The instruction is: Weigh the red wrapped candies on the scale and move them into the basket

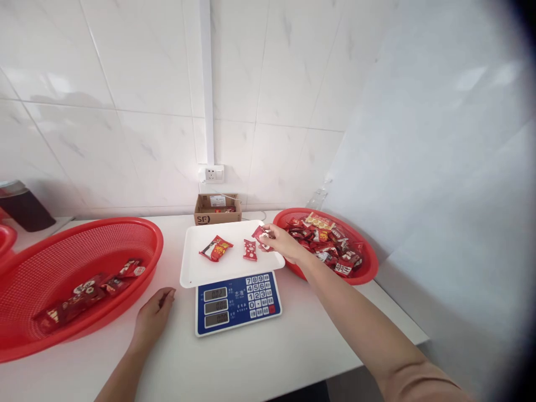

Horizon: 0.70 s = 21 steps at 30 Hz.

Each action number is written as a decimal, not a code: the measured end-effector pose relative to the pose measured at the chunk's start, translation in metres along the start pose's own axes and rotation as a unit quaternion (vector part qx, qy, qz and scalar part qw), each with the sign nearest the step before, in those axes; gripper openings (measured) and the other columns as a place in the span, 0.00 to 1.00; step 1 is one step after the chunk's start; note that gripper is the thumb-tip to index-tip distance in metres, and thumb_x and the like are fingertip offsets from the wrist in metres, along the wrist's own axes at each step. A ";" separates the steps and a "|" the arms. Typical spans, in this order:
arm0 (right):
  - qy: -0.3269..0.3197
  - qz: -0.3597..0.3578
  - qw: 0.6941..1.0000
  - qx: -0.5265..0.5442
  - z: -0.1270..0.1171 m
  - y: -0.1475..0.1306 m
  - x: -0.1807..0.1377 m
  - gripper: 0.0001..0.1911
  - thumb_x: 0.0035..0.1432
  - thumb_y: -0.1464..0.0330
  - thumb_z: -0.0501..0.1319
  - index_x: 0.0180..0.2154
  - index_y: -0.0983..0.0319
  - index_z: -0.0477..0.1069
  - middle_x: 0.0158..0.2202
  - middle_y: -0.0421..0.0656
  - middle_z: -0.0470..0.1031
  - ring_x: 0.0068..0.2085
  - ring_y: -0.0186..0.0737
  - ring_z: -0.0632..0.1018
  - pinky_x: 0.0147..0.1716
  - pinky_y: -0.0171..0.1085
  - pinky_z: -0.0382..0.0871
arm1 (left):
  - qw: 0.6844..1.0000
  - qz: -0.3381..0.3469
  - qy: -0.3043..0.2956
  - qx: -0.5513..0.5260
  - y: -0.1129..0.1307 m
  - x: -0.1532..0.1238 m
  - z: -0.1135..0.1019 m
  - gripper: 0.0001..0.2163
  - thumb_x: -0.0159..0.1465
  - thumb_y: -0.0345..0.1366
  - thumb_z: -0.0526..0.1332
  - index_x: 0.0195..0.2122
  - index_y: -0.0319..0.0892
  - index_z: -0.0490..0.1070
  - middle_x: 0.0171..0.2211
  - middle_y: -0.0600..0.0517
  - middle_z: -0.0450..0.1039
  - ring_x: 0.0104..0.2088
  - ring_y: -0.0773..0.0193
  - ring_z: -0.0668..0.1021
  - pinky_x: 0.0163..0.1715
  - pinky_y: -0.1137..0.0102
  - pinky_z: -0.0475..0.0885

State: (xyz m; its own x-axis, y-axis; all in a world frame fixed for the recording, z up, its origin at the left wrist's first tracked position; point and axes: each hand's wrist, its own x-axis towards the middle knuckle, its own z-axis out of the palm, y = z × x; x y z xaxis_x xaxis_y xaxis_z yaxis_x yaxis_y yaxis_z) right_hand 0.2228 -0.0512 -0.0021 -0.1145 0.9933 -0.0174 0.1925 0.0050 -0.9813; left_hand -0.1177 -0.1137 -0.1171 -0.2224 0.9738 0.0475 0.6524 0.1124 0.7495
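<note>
A blue-faced digital scale [238, 302] with a white weighing tray [196, 268] stands in the middle of the white table. Two red candy packets [216, 248] [250, 250] lie on the tray. My right hand [281, 241] hovers over the tray's right edge, fingers pinched on a red and white candy packet [260, 235]. My left hand [154, 317] rests on the table left of the scale, fingers loosely curled with nothing in them that I can see.
A red basket [368, 262] full of wrapped candies sits at the right. A larger red basket [84, 234] with several packets is at the left. A small cardboard box [217, 209] stands by the tiled wall, under a socket [213, 174]. A dark container [23, 205] is far left.
</note>
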 end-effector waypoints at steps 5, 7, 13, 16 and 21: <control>-0.025 -0.015 0.999 -0.046 0.005 -0.004 0.003 0.24 0.54 0.69 0.59 0.53 0.60 0.60 0.44 0.46 0.73 0.43 0.37 0.75 0.46 0.42 0.69 | 1.000 -0.003 -0.001 -0.004 0.000 0.000 0.000 0.17 0.55 0.50 0.51 0.35 0.46 0.69 0.33 0.52 0.75 0.36 0.60 0.76 0.36 0.70 0.70; 0.009 -0.055 0.988 -0.142 0.001 -0.004 0.003 0.24 0.54 0.71 0.58 0.54 0.60 0.61 0.48 0.47 0.71 0.48 0.38 0.73 0.50 0.42 0.64 | 1.000 -0.008 -0.003 -0.006 0.002 -0.002 -0.001 0.16 0.55 0.50 0.51 0.36 0.46 0.69 0.33 0.52 0.75 0.36 0.60 0.76 0.37 0.70 0.69; 0.129 -0.021 0.909 -0.396 -0.053 0.015 -0.003 0.17 0.57 0.73 0.51 0.48 0.60 0.67 0.48 0.46 0.72 0.48 0.39 0.72 0.49 0.38 0.62 | 1.000 -0.008 -0.005 -0.013 0.006 -0.004 -0.003 0.16 0.55 0.49 0.52 0.35 0.46 0.70 0.32 0.53 0.76 0.35 0.60 0.77 0.35 0.71 0.70; 0.109 0.086 0.869 -0.475 -0.089 0.030 -0.008 0.15 0.55 0.74 0.54 0.44 0.62 0.69 0.45 0.48 0.74 0.46 0.42 0.73 0.45 0.37 0.63 | 1.000 -0.012 -0.005 -0.003 0.001 -0.001 -0.002 0.16 0.55 0.50 0.52 0.36 0.46 0.70 0.32 0.53 0.76 0.36 0.60 0.77 0.35 0.71 0.70; 0.030 0.172 0.853 -0.493 -0.123 0.049 -0.009 0.19 0.42 0.68 0.66 0.40 0.64 0.72 0.40 0.49 0.76 0.40 0.47 0.76 0.38 0.37 0.66 | 1.000 -0.014 -0.013 0.005 -0.004 0.002 0.000 0.16 0.55 0.50 0.52 0.36 0.47 0.70 0.34 0.53 0.76 0.37 0.60 0.77 0.36 0.70 0.70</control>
State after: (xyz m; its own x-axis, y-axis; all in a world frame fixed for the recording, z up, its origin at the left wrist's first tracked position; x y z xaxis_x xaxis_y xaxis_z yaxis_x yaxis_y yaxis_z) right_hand 0.3529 -0.0453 -0.0264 0.1580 0.9597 -0.2326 0.9334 -0.2220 -0.2821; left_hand -0.1210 -0.1122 -0.1204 -0.2220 0.9750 0.0096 0.6530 0.1413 0.7441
